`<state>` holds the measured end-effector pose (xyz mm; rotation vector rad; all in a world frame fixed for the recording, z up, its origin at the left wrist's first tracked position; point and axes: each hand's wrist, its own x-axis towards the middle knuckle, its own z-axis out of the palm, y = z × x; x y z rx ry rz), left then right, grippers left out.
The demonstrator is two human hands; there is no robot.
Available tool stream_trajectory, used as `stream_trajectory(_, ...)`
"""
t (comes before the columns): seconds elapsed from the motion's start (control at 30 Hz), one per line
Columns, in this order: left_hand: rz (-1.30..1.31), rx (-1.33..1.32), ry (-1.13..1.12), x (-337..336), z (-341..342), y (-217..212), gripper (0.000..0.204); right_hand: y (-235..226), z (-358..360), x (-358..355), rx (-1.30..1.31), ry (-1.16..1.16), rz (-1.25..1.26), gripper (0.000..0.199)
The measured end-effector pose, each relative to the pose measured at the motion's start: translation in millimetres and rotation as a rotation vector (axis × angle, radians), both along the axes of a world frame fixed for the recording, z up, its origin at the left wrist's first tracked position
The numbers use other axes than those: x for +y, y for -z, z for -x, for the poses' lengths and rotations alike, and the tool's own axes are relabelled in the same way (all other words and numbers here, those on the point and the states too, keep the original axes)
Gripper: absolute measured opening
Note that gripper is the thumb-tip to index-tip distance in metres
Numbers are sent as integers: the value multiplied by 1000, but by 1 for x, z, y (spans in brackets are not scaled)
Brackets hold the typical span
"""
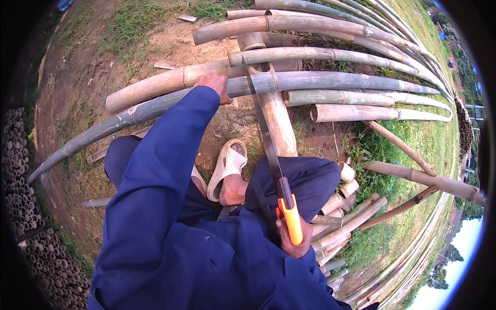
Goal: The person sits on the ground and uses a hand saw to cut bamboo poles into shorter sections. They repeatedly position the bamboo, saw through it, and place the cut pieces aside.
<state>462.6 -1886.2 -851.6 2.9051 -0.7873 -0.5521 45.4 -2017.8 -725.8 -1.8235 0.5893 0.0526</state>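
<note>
- Right grip (293, 235): fingers clamped round the orange handle (292, 219) of a hand saw, low by the person's lap; blade (263, 126) runs up and away from it to the pole being cut.
- Left grip (217, 85): closed down over the grey-green bamboo pole (320, 81), just beside the blade's far end, arm in a blue sleeve (165, 155).
- Pole: lies crosswise over a thicker support log (276, 124), with more bamboo poles (310, 23) beyond the left grip.
- Foot in a cream sandal (226, 166): between the two grips, near the log.
- Cut bamboo pieces (341, 206): heaped just right of the right grip.
- Handling note, as judgement: long, straight strokes square to the pole; left grip pressing firmly yet kept clear of the teeth; pole liable to roll on the log.
</note>
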Motion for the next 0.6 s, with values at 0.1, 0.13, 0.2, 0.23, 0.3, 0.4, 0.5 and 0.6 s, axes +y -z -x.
stream_trajectory(0.1, -10, 41, -3, -5, 10, 7, 56, 8, -17, -3, -33, 1, -1, 28)
stream_trajectory(0.13, -10, 43, -17, -2, 4, 5, 56, 22, -38, -5, -49, 17, -6, 24)
stream_trajectory(0.2, 33, 28, -2, -2, 3, 1, 56, 27, -52, -5, -78, -7, -17, 23)
stream_trajectory(0.23, 27, 29, -7, 3, 3, -2, 57, 19, -45, -4, -26, -25, -24, 26)
stream_trajectory(0.3, 18, 24, -2, 6, 1, 0, 57, 5, 2, -2, -21, -26, -7, 38)
stream_trajectory(0.4, -17, 17, 8, 0, 7, 9, 58, -8, 21, 1, -151, -43, 180, 38)
stream_trajectory(0.5, 23, 14, -3, -2, 6, 2, 57, 16, -43, -8, -47, -45, 58, 18)
stream_trajectory(0.6, 5, 8, -25, 7, 6, 4, 54, 27, -67, -7, -135, -42, 26, 18)
